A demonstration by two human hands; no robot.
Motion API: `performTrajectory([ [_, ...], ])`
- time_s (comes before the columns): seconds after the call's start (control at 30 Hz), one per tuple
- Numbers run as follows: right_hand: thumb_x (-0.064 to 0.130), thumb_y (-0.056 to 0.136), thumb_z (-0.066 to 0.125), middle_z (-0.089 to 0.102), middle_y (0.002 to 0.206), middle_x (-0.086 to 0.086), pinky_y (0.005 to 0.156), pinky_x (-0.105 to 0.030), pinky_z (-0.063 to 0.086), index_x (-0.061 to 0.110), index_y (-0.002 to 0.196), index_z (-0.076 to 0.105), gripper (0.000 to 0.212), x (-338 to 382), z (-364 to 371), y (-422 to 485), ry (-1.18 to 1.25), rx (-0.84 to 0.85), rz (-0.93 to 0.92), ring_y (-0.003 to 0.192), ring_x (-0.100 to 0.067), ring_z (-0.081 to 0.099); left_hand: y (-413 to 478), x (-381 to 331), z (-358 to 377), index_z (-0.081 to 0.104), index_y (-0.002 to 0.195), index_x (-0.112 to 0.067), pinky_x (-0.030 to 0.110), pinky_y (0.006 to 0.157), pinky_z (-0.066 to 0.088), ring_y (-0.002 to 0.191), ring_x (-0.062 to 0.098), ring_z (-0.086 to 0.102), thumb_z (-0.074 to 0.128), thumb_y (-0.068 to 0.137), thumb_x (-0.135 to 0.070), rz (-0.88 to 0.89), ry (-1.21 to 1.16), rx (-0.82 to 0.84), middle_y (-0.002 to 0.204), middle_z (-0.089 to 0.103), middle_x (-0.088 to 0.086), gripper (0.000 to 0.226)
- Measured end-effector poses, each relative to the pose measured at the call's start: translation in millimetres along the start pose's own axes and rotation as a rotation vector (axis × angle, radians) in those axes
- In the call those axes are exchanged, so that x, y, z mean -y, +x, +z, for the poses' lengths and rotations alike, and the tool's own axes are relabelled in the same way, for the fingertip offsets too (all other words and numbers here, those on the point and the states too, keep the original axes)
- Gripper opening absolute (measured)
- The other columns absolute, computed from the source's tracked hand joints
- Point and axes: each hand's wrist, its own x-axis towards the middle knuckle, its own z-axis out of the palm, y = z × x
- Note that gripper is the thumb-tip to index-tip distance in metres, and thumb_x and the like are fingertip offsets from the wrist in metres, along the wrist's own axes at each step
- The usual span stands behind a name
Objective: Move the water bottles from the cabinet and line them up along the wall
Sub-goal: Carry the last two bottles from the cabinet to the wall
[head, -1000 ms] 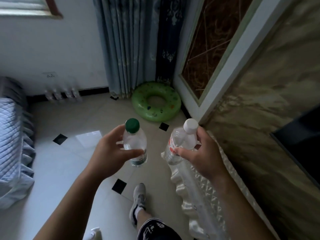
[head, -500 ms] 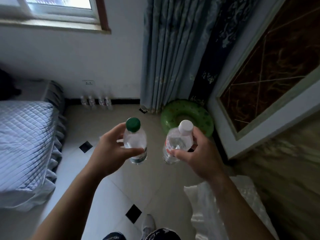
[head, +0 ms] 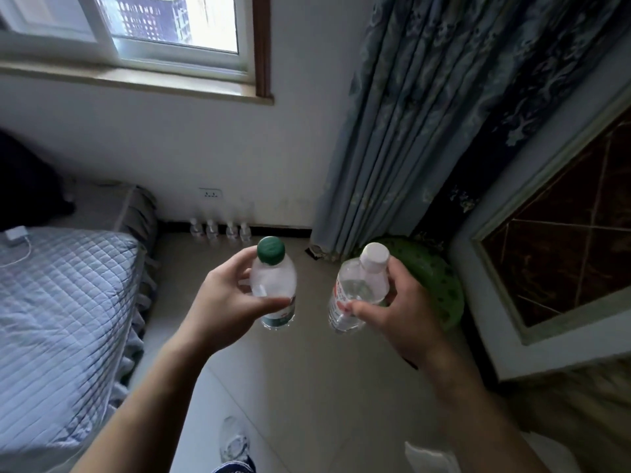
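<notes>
My left hand (head: 223,303) grips a clear water bottle with a green cap (head: 273,279), held upright at chest height. My right hand (head: 397,314) grips a second clear bottle with a white cap and a red label (head: 358,291), tilted slightly left. Both hang over the tiled floor. Far ahead, a row of several small bottles (head: 220,229) stands on the floor against the white wall (head: 239,148), under a socket. The cabinet is not in view.
A bed with a grey quilted cover (head: 61,302) fills the left side. Blue curtains (head: 409,131) hang at the right, with a green swim ring (head: 437,285) on the floor beneath them. A framed panel (head: 563,233) stands at the far right. My shoe (head: 234,442) shows below.
The view has swung up and forward toward the window wall; the row of bottles is nearer. Both hands keep their bottles in the same grip.
</notes>
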Motion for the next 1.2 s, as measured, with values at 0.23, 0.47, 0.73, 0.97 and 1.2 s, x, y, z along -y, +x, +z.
performTrajectory([
  [0.23,0.023,0.059,0.089,0.069,0.095,0.010,0.076,-0.030,0.057,0.028,0.111,0.060,0.060,37.8,71.1,91.0,-0.033,-0.029,0.007,0.086,-0.007,0.065,95.4,10.3,-81.9,0.063,0.115,-0.030,0.044,0.088,0.056,0.094,0.017,0.071,0.088,0.060,-0.010,0.015,-0.003,0.076,0.101,0.074,-0.002,0.063],
  [0.47,0.023,0.060,0.090,0.069,0.098,0.010,0.078,-0.028,0.057,0.027,0.114,0.059,0.063,56.7,109.0,167.9,-0.029,-0.036,0.033,0.089,-0.006,0.065,175.7,20.4,-128.2,0.062,0.116,-0.030,0.039,0.086,0.057,0.093,0.015,0.071,0.089,0.059,-0.013,-0.020,-0.009,0.090,0.101,0.074,-0.004,0.065],
  [0.73,0.019,0.060,0.090,0.068,0.098,0.012,0.080,-0.028,0.057,0.026,0.117,0.058,0.065,42.7,139.9,274.1,0.016,-0.010,0.064,0.090,-0.003,0.064,277.2,42.9,-144.7,0.062,0.116,-0.033,0.032,0.082,0.056,0.092,0.013,0.071,0.089,0.058,-0.014,-0.073,0.026,0.081,0.100,0.074,-0.005,0.066],
  [0.97,0.022,0.060,0.088,0.066,0.108,0.018,0.089,-0.031,0.054,0.032,0.125,0.050,0.076,16.0,159.4,385.9,0.043,0.038,0.071,0.100,-0.002,0.062,381.2,58.9,-137.7,0.061,0.115,-0.035,0.025,0.074,0.055,0.081,0.012,0.072,0.086,0.062,-0.007,-0.154,0.104,0.094,0.094,0.074,-0.004,0.065],
  [1.2,0.016,0.060,0.085,0.059,0.115,0.024,0.094,-0.030,0.052,0.030,0.137,0.042,0.089,0.6,176.9,482.5,0.030,0.088,0.116,0.105,0.004,0.058,473.8,70.7,-140.1,0.060,0.114,-0.040,0.024,0.075,0.055,0.082,0.010,0.071,0.085,0.063,-0.010,-0.187,0.121,0.112,0.095,0.073,-0.006,0.064],
])
